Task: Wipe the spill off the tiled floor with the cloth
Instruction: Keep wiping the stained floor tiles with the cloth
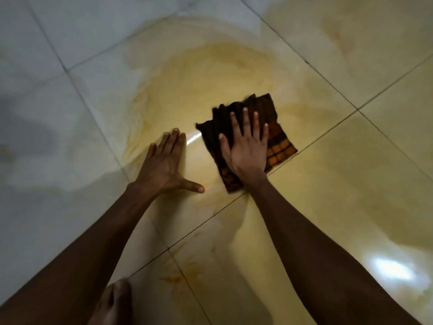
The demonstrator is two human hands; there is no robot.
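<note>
So the right hand [244, 148] is flat on the cloth [278, 146], fingers straight and spread a little, palm pressing down on it. Not gripping or bunching anything, just pushing it against the tiled floor [70, 43]. The left hand [167, 160] is also wide open, fingers stretched out together and the thumb stuck out toward 4 o'clock, planted straight on the wet tile and holding nothing.

The cloth is dark brown with an orange checked pattern at the end nearest 5 o'clock. It's lying mostly flat with some folds or ridges running through it, and its far edge at 12 o'clock looks a bit blurred. It sits under the right hand and pokes out past the fingertips and off to the 3 o'clock side. From the left hand the cloth is over at about 3 o'clock, near but not touching, with a shiny strip of floor between them.

The spill [201, 73] is a yellowish smear spreading out from the cloth toward 11 and 12 o'clock, with streaky swipe marks in it. More orange-ish blotches [185, 273] sit down at 6 o'clock near a bare foot [112, 303] at the bottom edge. Grout lines cross right under the cloth's near corner.
</note>
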